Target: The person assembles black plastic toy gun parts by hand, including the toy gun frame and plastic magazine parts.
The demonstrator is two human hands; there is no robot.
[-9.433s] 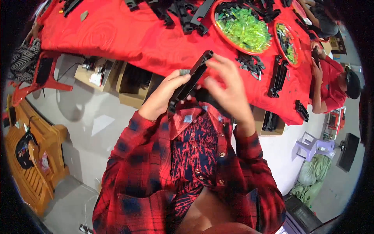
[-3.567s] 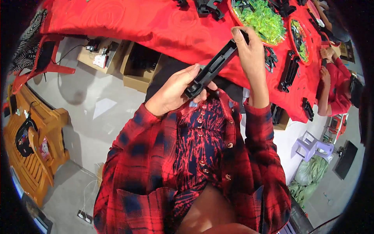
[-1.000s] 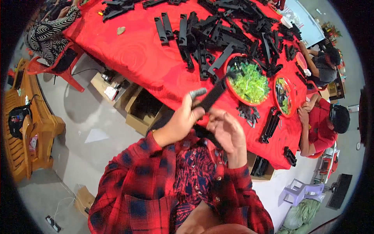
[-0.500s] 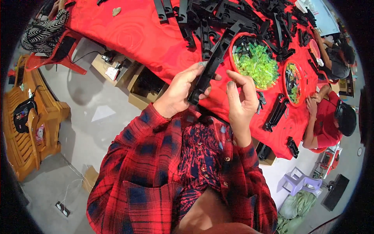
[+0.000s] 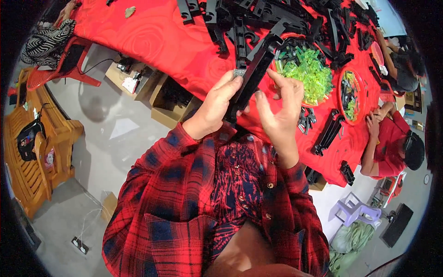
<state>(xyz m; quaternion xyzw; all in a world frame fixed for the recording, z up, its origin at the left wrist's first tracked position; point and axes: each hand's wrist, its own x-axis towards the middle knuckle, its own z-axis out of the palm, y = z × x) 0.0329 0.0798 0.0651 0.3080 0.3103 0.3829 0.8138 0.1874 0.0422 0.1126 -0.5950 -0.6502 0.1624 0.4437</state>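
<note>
Above the near edge of the red table, held up before the chest: one long black plastic bar, tilted, its upper end toward the far right.

Left hand: fingers wrapped tight about the lower half of the bar, thumb pressing along its side. A small grey piece sits at the tip of the thumb, against the bar.

Right hand: just right of the bar, fingers curled and slightly apart, fingertips close to the bar's edge; whether they touch it cannot be told.

Table, far half: a heap of black plastic parts like the held one, lying crosswise. Right of the bar: a round red tray of bright green clear pieces. Further right: a second, smaller red tray with green and dark pieces. Near the right edge: several black bars lying singly on the cloth.

Under the table, on the grey floor: open brown cardboard boxes, rectangular, one showing white and dark contents; no label can be read.

Left margin: a wooden bench with a black bag on it; a red plastic chair.

Right margin: another person in a red shirt, seated at the table, hands at its edge. Below: a pale purple stool.
</note>
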